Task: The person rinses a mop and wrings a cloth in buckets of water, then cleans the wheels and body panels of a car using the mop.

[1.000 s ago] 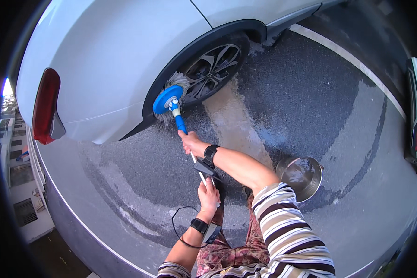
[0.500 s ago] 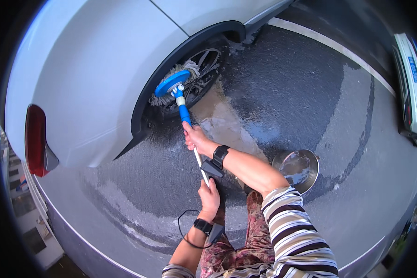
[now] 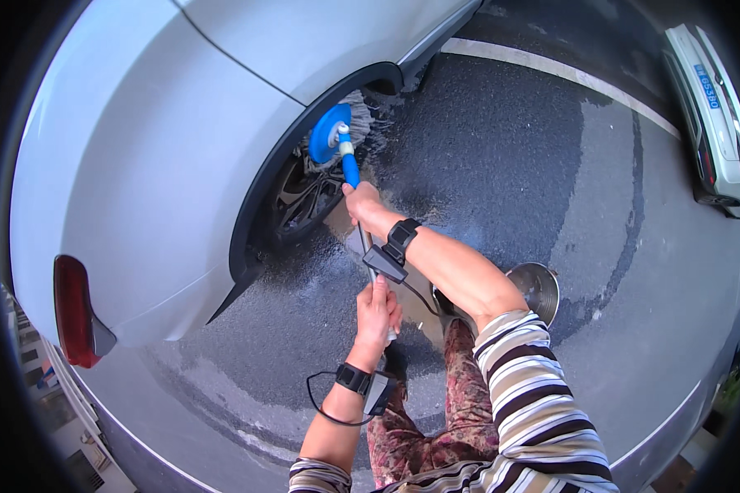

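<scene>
Dark, wet asphalt (image 3: 485, 156) spreads beneath a white car (image 3: 156, 156) parked at the left, with a pale painted line (image 3: 563, 67) crossing beyond it. From the head camera, the mop (image 3: 351, 169) lies straight ahead of both hands: its blue plate (image 3: 324, 135) and grey fringe (image 3: 359, 115) are at the far end, over the upper right part of the car's wheel (image 3: 298, 199), just outside the dark arch trim (image 3: 251, 197). How firmly the strands press there cannot be told. The mop's long axis runs away from the body, tipping slightly left toward the wheel, while the plate is angled across that line. Nearer to the plate is the right hand (image 3: 363, 205), its fingers wrapped closely around the mop just below the blue sleeve; the forearm slants in from the lower right, with the elbow bent outward. Closer to the body, the left hand (image 3: 376, 311) has its fingers curled around the lower pole, thumb laid along it pointing toward the wheel, its forearm rising from the lower edge. Each wrist wears a black band. Beside the right forearm, partly covered by it, stands a round metal bucket (image 3: 553, 302).
</scene>
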{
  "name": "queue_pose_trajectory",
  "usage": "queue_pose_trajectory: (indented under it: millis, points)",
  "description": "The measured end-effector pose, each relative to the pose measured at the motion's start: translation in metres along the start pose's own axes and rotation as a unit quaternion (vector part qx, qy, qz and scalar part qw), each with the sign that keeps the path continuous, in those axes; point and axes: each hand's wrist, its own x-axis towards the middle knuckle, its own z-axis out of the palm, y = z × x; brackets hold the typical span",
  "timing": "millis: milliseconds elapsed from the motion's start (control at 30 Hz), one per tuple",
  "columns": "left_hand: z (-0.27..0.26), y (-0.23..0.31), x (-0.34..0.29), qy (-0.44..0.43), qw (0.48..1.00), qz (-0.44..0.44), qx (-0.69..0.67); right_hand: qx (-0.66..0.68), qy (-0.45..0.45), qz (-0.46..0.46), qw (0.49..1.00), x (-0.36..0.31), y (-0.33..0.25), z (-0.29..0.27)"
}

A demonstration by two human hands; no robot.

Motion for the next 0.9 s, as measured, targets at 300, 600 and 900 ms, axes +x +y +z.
queue_pose_trajectory:
  millis: [300,600,900]
  points:
    - [0.058,-0.005,0.056,-0.010,0.995,-0.051,-0.082,-0.158,0.063,-0.049,0.984,0.079,0.005,-0.050]
    - [0.022,0.011,0.085,0.004,0.998,-0.055,0.013,-0.017,0.025,0.014,0.999,0.095,-0.004,-0.037]
    - [0.022,0.014,0.136,-0.025,0.998,-0.060,0.009,0.036,0.059,0.010,0.998,0.156,0.014,-0.045]
